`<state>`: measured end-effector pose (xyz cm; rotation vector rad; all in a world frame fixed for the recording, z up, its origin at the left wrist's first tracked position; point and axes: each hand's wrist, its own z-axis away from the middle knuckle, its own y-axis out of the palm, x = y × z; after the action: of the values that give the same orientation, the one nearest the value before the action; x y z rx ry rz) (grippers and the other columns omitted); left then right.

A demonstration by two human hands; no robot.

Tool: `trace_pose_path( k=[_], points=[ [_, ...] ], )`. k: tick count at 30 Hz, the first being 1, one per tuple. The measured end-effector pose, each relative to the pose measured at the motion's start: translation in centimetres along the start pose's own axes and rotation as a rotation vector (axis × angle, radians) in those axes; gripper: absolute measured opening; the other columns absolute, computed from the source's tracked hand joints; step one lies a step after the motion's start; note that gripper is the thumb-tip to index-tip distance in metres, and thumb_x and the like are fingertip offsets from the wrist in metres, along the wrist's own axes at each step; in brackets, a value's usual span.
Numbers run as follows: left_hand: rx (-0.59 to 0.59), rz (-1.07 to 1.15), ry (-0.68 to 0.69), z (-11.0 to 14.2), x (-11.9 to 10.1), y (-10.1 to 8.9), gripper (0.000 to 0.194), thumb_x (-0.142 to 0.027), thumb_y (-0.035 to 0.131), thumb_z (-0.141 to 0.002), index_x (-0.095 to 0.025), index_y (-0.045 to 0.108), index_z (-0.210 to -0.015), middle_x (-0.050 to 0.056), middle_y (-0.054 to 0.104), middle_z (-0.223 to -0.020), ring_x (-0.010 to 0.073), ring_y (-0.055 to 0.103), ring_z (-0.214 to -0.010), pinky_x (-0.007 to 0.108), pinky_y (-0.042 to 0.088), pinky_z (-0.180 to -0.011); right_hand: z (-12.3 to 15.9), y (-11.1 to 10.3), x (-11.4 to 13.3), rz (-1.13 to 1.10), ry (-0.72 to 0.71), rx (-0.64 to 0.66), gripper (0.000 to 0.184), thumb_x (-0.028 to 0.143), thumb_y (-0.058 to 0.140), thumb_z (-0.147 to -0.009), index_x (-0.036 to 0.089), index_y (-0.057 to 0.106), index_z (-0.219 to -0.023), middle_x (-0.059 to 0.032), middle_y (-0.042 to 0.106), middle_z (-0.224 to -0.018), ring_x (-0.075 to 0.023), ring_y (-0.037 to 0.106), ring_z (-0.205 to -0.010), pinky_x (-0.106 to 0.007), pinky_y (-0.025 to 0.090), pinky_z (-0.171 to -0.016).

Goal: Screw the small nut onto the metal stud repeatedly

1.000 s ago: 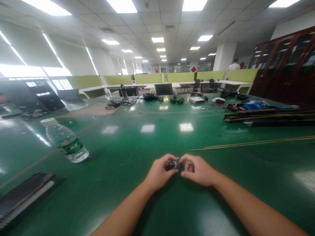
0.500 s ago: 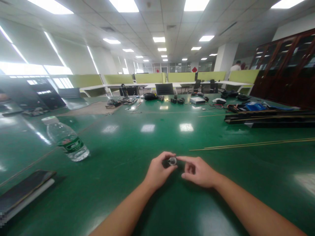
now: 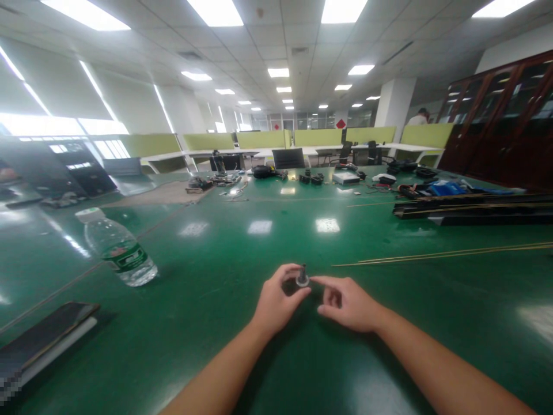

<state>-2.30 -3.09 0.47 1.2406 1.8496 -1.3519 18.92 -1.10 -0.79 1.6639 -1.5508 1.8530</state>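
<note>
My left hand (image 3: 276, 301) pinches a small grey metal part (image 3: 303, 278) between thumb and fingers, a little above the table. The part has a round, lighter flange at the bottom and a narrow dark stem standing up from it; its exact kind is too small to make out. My right hand (image 3: 349, 304) is on the other side, its index finger stretched out with the tip at or very near the flange. Its thumb is apart from that finger, the other fingers are curled, and nothing sits in its grasp.
On the green table (image 3: 224, 248), a water bottle (image 3: 125, 251) stands at left, above a dark phone-like slab (image 3: 47, 334). Thin brass-coloured rods (image 3: 423, 254) lie at right, before black rails (image 3: 470, 210). Electronics and cables line the far edge. A person (image 3: 418, 118) is in the distance.
The metal part has turned between my fingers: before, its round face pointed at me; now its stem points up. Both hands have stayed nearly in place.
</note>
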Motion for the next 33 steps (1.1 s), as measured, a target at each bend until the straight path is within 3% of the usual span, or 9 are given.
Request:
trace_pose_path(
  k=[3,5,10,18,25,33],
  points=[
    [-0.048,-0.118,0.044,0.04,-0.16,-0.29,0.026,-0.020,0.077,-0.071,-0.019,0.066,-0.095,0.003,0.071,-0.095,0.0198,0.067,-0.090,0.033,0.052,-0.085,-0.12,0.14,-0.12,0.016,0.005,-0.053,0.055,0.020,0.068,-0.078,0.018,0.055,-0.132,0.0013,0.068,-0.072,-0.0118,0.058,-0.058,-0.022,0.045,-0.057],
    [-0.054,-0.147,0.052,0.07,-0.17,-0.41,0.024,-0.018,0.077,-0.071,-0.019,0.067,-0.092,0.002,0.071,-0.093,0.0193,0.066,-0.089,0.033,0.051,-0.083,-0.20,0.21,-0.24,0.018,0.008,-0.072,0.051,0.019,0.067,-0.079,0.018,0.054,-0.128,0.0018,0.067,-0.072,-0.0118,0.058,-0.057,-0.022,0.044,-0.056],
    [-0.039,-0.152,0.105,0.19,-0.33,-0.47,0.026,-0.018,0.078,-0.070,-0.020,0.069,-0.094,0.003,0.070,-0.094,0.0195,0.064,-0.090,0.033,0.049,-0.083,-0.25,0.24,-0.43,0.034,-0.006,-0.129,0.044,0.019,0.066,-0.079,0.019,0.052,-0.122,0.0017,0.067,-0.074,-0.0126,0.059,-0.060,-0.023,0.045,-0.058],
    [0.094,-0.111,0.238,0.39,-0.96,-0.24,0.023,-0.019,0.074,-0.075,-0.021,0.072,-0.097,0.006,0.070,-0.095,0.0196,0.063,-0.089,0.032,0.050,-0.081,-0.15,0.22,-0.30,0.020,-0.022,-0.184,0.038,0.016,0.066,-0.078,0.021,0.056,-0.115,-0.0012,0.068,-0.085,-0.0146,0.063,-0.067,-0.024,0.048,-0.063],
    [0.114,-0.115,0.232,0.44,-0.91,-0.15,0.022,-0.022,0.072,-0.077,-0.022,0.073,-0.099,0.007,0.070,-0.096,0.0202,0.064,-0.091,0.032,0.051,-0.082,-0.23,0.04,0.36,0.063,-0.069,-0.178,0.023,0.016,0.065,-0.079,0.020,0.064,-0.101,-0.0033,0.070,-0.087,-0.0169,0.064,-0.072,-0.026,0.050,-0.066],
    [0.132,-0.123,0.231,0.48,-0.80,-0.10,0.023,-0.021,0.073,-0.077,-0.023,0.072,-0.100,0.006,0.069,-0.097,0.0194,0.063,-0.091,0.032,0.050,-0.083,-0.23,-0.02,0.53,0.071,-0.083,-0.183,0.024,0.016,0.066,-0.078,0.019,0.067,-0.102,-0.0042,0.072,-0.090,-0.0185,0.066,-0.078,-0.027,0.050,-0.071]
  ],
)
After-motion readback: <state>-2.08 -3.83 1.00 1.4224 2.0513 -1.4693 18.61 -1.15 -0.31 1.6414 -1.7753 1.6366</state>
